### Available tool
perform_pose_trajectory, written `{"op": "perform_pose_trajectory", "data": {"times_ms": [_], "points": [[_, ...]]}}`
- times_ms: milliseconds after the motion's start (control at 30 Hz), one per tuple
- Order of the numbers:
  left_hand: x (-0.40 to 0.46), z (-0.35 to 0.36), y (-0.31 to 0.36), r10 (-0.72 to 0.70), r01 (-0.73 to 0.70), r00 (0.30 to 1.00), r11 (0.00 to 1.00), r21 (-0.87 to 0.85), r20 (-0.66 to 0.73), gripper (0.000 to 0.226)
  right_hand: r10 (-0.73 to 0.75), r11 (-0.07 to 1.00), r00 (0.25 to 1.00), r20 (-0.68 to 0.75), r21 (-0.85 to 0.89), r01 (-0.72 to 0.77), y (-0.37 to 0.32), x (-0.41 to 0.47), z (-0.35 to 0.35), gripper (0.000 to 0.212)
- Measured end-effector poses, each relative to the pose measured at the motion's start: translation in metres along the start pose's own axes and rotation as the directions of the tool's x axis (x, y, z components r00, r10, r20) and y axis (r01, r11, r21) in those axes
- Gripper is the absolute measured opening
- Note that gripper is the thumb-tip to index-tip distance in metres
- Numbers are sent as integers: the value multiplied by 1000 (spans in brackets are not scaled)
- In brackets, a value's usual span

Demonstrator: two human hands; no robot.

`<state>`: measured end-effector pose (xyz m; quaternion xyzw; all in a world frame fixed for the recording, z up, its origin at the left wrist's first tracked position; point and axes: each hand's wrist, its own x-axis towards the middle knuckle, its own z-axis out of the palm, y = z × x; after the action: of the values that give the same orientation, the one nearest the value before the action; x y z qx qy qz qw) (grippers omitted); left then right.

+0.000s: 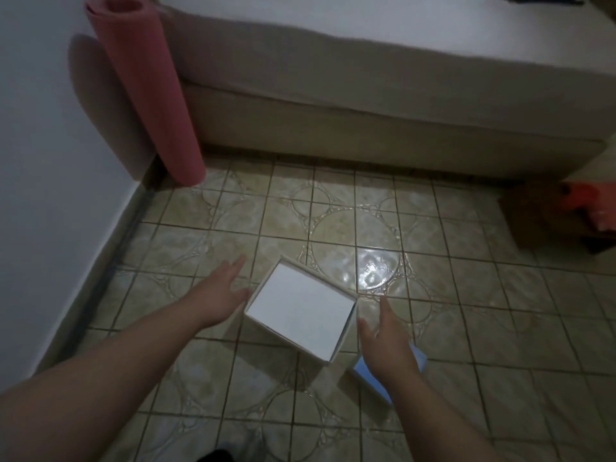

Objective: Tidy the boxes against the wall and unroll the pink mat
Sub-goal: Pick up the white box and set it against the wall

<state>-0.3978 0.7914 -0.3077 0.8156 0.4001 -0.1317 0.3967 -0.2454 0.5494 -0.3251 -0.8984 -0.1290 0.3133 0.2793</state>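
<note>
A white box point(301, 311) stands on the tiled floor in the middle of the view, turned at an angle. My left hand point(221, 290) reaches out beside its left side with straight fingers, close to the box wall. My right hand point(386, 335) is stretched out on the box's right side, fingers straight, holding nothing. A light blue box point(420, 360) lies on the floor under my right hand, mostly hidden by it. The rolled pink mat point(146, 95) stands upright in the far left corner, leaning where the wall meets the bed.
A white wall point(50, 161) runs along the left with a dark skirting strip. A beige bed point(366, 95) fills the back. A brown cardboard box point(533, 215) with orange things on it sits at the right edge. Patterned tiles point(333, 228) cover the floor.
</note>
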Motion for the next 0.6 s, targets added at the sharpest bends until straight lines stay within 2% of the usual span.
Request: {"op": "perform_pose_trajectory", "data": {"times_ms": [167,300,500,600], "points": [[86,71,-47,30,-37,998,991,-127,-54,72,62,985,994,-89,167,-46,67,71,75,71],[156,124,-91,49,-64,995,983,-172,-89,74,104,969,988,-117,235,-75,121,134,128,75],[241,181,-145,110,-119,991,985,-125,-81,77,9,960,994,-109,280,22,181,204,189,79],[268,198,-159,130,-137,990,981,-138,-59,76,33,944,993,-117,330,8,200,219,211,81]]}}
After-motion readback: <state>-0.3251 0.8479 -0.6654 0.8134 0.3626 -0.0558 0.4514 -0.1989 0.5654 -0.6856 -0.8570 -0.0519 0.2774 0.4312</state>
